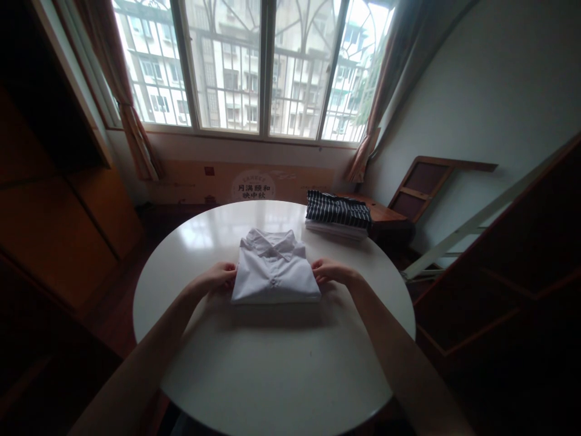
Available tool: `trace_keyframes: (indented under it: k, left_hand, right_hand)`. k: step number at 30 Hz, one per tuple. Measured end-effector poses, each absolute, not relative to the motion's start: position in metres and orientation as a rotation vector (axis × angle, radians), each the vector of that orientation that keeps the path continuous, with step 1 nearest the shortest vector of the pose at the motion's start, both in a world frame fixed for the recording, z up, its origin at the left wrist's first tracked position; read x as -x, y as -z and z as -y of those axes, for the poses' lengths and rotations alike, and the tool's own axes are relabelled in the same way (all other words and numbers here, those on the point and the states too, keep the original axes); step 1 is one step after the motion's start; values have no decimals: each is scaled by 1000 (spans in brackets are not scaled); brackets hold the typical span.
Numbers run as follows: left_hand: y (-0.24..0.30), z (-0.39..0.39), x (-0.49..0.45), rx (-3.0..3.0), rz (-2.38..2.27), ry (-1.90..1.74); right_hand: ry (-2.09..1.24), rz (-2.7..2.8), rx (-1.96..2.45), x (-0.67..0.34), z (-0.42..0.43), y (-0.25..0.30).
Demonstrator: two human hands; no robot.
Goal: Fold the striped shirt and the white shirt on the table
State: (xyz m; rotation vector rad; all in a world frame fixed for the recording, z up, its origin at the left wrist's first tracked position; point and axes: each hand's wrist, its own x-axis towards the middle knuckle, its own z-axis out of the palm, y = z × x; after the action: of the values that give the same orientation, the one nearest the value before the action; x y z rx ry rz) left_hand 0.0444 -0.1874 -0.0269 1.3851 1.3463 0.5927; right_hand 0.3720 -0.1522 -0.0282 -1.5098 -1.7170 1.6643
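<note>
A folded white collared shirt (275, 269) lies on the round white table (272, 363), collar toward the window. My left hand (220, 280) rests against the shirt's left edge with its fingers curled onto the fabric. My right hand (329, 271) is at the shirt's right edge, fingers curled and gripping the side of the fold. Both forearms reach in from the near edge of the table.
A stack of folded clothes with a dark striped garment (338, 212) on top sits at the table's far right. Behind it leans a wooden frame (426, 184). A large window (254, 66) with curtains faces me. Dark wooden furniture stands left and right.
</note>
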Motion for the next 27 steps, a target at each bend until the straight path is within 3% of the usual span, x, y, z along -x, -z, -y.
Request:
trace_keyframes:
  k: [12,27]
  left_hand:
    - [25,188,-44,-1483,-1326,-568]
    - [7,201,-41,-1498,-1235,-459]
  right_hand:
    - [-1534,1837,1622,-365,156,21]
    - [-1630,1939,1462,-369,162,12]
